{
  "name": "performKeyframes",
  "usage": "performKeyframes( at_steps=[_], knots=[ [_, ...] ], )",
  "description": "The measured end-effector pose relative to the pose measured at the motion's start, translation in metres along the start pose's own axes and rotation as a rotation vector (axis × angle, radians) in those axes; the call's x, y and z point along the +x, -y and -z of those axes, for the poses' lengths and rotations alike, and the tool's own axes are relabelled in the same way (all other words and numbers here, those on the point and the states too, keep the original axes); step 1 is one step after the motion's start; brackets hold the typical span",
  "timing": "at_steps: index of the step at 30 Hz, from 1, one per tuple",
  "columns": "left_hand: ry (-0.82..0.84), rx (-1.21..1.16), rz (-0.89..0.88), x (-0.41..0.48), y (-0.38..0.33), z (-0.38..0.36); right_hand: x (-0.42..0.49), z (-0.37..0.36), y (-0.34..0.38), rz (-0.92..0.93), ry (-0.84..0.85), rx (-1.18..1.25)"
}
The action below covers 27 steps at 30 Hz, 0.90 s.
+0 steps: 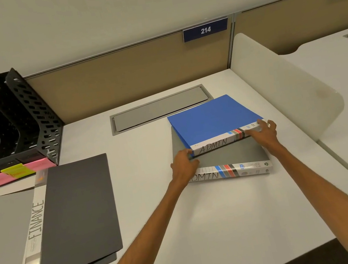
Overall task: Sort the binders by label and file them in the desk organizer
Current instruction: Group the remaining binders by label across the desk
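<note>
Both hands are on the blue binder [212, 118], which lies on top of the grey binder [226, 160] on the table [153, 181]. The left hand [184, 162] is closed around the near left corner of the blue binder's spine; the right hand [263, 132] grips the spine's right end, fingers spread over the edge. Taking the spine at both ends keeps the binder level and, I judge, lets it be squared up on the one below or lifted away as one piece.

Both spines face the person and both read ADMIN, which likely explains why the two are stacked: same label, same pile. The blue one sits askew, set back from the grey one's spine, so the lower label shows just under the left wrist.

Well off to the left of the left hand lies a second pile: a dark binder [75, 210] marked FINANCE on a lighter grey one [4, 240], whose label I cannot read. That makes four binders in view, in two stacks of two.

Farther out, beyond and left of the left hand, stands the black organizer [34, 113] with about four slots visible, all looking empty. Coloured notes [14, 173], pink and green-yellow, run along its front edge, probably marking each slot's label. No binder is filed yet.
</note>
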<state>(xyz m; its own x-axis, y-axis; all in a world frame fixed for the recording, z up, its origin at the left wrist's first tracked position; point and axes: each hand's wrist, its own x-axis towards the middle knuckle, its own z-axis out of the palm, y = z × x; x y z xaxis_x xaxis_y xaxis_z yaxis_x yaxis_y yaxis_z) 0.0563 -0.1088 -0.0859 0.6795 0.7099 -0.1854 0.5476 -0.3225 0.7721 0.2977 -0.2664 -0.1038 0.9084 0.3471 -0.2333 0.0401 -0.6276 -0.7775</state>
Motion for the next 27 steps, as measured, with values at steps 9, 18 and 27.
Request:
performKeyframes(
  at_steps=[9, 18, 27],
  knots=[
    [-0.334, -0.309, -0.207, 0.001, -0.022, 0.026, -0.001, 0.003, 0.016, -0.071, -0.167, 0.07],
    [-0.358, -0.629, -0.35, 0.009, -0.075, 0.076, -0.018, -0.012, 0.06, -0.073, -0.043, 0.108],
    [-0.469, -0.588, -0.569, 0.016, -0.116, 0.113, -0.057, -0.045, 0.086, -0.292, 0.462, 0.757]
  ],
)
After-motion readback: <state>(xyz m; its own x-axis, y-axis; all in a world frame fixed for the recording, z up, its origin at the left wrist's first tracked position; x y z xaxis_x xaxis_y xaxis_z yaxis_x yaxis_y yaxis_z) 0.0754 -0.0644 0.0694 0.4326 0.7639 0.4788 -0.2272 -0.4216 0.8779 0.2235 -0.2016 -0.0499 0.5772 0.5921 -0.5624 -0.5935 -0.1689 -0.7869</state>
